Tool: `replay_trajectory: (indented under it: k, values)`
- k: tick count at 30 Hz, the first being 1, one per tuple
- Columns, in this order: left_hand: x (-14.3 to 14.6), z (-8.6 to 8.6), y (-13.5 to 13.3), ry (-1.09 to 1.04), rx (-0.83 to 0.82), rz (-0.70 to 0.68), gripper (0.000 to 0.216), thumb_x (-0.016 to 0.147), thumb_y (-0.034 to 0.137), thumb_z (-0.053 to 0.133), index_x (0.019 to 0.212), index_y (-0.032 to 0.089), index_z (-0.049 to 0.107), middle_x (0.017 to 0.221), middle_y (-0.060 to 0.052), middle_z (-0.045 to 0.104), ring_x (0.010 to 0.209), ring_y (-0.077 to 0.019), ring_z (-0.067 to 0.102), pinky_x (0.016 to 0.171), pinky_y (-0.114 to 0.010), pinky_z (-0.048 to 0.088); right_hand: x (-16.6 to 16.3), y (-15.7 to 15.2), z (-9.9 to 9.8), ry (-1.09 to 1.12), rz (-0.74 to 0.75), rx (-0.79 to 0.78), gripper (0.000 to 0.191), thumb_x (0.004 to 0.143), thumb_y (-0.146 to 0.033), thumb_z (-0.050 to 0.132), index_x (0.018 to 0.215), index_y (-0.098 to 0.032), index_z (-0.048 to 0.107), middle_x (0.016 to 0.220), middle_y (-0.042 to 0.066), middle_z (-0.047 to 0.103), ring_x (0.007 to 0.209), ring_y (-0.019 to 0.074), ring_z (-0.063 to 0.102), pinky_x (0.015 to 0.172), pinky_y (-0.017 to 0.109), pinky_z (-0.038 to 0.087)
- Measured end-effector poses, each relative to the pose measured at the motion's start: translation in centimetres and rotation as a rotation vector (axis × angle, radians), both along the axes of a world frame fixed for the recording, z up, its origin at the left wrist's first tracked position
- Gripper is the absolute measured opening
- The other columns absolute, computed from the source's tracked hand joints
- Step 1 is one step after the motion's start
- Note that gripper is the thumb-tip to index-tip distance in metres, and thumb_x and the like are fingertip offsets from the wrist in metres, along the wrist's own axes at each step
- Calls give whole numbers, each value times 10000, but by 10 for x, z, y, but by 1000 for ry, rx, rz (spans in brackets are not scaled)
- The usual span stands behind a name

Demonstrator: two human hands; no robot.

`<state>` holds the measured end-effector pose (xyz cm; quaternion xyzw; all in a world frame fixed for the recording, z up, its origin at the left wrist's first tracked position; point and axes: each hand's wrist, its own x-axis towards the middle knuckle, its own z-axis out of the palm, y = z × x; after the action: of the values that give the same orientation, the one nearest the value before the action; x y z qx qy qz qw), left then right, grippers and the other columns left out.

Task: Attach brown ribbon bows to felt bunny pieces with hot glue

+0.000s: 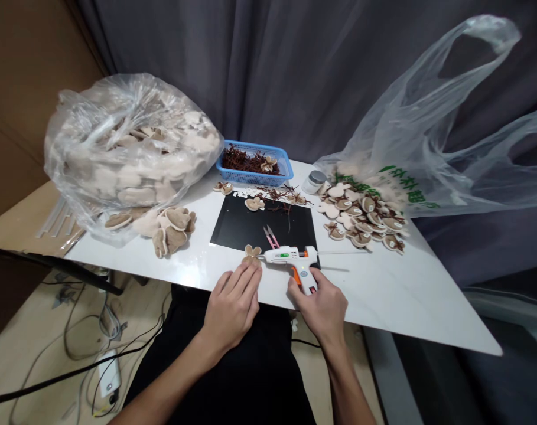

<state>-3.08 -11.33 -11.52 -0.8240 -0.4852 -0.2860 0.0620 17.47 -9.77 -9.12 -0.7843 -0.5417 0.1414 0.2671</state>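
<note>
My right hand [325, 304] is wrapped around the handle of a white hot glue gun [283, 255] with an orange trigger. Its nozzle points left and meets a small tan, rabbit-head-shaped fabric piece [252, 252] at the table's front. The fingers of my left hand [233, 301], close together, hold that piece from below and partly cover it. Just behind the gun, pink-handled thread snips [272, 237] lie on a black mat [237, 219]. Another fabric piece [254, 203] rests near the mat's back edge, beside dark brown bows [279, 193].
A big clear bag [135, 147] of fabric pieces stands left, with a loose pile [173, 230] before it. Behind the mat is a blue basket [254, 179] of brown bows. To the right are a jar [315, 182], bow-trimmed pieces [365, 221] and a plastic bag [428, 153].
</note>
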Motion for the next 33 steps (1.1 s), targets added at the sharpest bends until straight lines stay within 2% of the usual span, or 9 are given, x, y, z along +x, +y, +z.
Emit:
replay_trajectory:
  k: [9, 15, 18, 27, 33]
  values:
    - [0, -1, -1, -8, -8, 3, 455, 1064, 183, 491, 1496, 169, 633, 1527, -54, 669, 1388, -246, 635, 1115, -386, 420, 0, -5, -22, -226, -15, 144, 573, 818, -616, 549, 1051, -160, 806, 589, 61, 670, 579, 260, 627, 616, 315, 392]
    - [0, -1, 0, -5, 11, 7, 464, 1043, 171, 510, 1489, 169, 639, 1501, -71, 689, 1369, -255, 649, 1106, -387, 424, 1, -6, -36, -330, 5, 307, 550, 884, -607, 531, 997, -146, 808, 541, 52, 649, 526, 241, 618, 581, 301, 397]
    - [0, -2, 0, -6, 4, 5, 463, 1044, 170, 507, 1489, 166, 638, 1505, -67, 687, 1368, -254, 649, 1108, -388, 421, 2, -6, -37, -359, 12, 382, 521, 891, -593, 541, 961, -149, 805, 524, 47, 642, 494, 230, 601, 562, 298, 391]
    - [0, -2, -1, -11, -7, 6, 460, 1044, 167, 503, 1483, 160, 642, 1518, -46, 678, 1362, -244, 649, 1104, -398, 425, 0, -7, -34, -380, 25, 433, 401, 882, -544, 597, 882, -190, 785, 506, 8, 616, 450, 204, 568, 543, 289, 370]
    - [0, -2, -2, -18, -6, 7, 445, 1051, 176, 492, 1465, 158, 656, 1503, -42, 690, 1354, -243, 651, 1098, -394, 424, 0, -8, -34, -308, -6, 429, 433, 834, -566, 618, 907, -178, 797, 511, 17, 624, 451, 217, 570, 548, 308, 407]
